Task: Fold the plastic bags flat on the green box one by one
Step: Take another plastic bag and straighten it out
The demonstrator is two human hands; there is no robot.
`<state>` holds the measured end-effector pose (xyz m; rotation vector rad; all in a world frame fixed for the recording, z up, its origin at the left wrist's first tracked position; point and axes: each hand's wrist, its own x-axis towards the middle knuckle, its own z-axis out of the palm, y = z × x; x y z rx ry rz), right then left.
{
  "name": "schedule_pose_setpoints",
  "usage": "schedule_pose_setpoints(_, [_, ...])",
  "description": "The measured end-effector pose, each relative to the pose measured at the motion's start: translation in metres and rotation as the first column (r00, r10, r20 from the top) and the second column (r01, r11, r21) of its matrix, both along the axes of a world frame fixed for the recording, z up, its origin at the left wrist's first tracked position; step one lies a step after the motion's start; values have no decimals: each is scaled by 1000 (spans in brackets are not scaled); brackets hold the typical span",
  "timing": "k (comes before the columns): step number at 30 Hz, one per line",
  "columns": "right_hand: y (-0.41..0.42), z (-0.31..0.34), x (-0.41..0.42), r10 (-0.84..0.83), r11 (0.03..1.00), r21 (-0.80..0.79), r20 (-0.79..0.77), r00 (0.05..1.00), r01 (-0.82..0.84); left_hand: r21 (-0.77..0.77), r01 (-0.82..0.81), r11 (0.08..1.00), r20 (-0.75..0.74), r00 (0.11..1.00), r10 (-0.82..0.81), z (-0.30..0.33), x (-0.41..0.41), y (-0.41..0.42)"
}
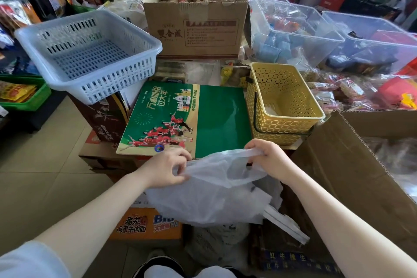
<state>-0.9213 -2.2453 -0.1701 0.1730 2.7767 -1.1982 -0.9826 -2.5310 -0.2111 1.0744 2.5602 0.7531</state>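
Both hands held a crumpled clear bag (214,189) just before the bare green box (203,119): left hand (167,170) pinching its edge, right hand (268,158) gripping a handle; best spread taut before laying it flat

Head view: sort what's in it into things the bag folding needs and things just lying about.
Needed: plastic bag, green box, left hand, right hand.
Lying about: white basket, yellow basket, taped carton, clear bins.

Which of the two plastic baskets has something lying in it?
The yellow basket right of the green box: a pale scrap lies on its floor. The blue-white basket on the left shows only bare slotted bottom.
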Motion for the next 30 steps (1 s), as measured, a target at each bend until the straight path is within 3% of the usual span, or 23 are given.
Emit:
schedule_pose_setpoints(3, [-19,9,-4,40,980,-195,29,999,-34,25,-40,999,69,997,38,6,8,20])
schedule_pose_setpoints(7, [-36,21,-9,55,936,-348,14,998,-46,170,-138,976,428,902,52,16,17,49])
schedule_pose_setpoints(10, [-32,25,-12,41,887,-460,-8,999,-41,188,-238,953,466,876,127,8,17,50])
schedule_pose_setpoints(12, [-24,23,-13,-10,937,-350,-23,1000,1,205,-288,936,456,874,169,1,16,45])
schedule_pose_setpoints(14, [-16,18,-13,-47,994,-103,-73,996,39,239,-340,909,450,869,207,-2,14,42])
schedule_pose_setpoints(16, [-8,11,-12,-62,992,106,-112,992,74,267,-360,894,425,876,226,-2,11,40])
schedule_pose_setpoints(20, [-1,5,-11,-231,954,183,-52,971,237,289,-317,903,264,933,243,0,8,39])
schedule_pose_setpoints(23, [0,9,-15,-401,914,-22,90,912,404,244,-206,947,138,975,177,0,8,36])
schedule_pose_setpoints(26, [0,18,-15,-459,813,-273,245,854,515,222,-192,956,226,964,141,-3,16,36])
schedule_pose_setpoints(30, [-9,24,-15,-447,628,-510,382,809,588,76,-98,992,11,995,98,-14,32,39])
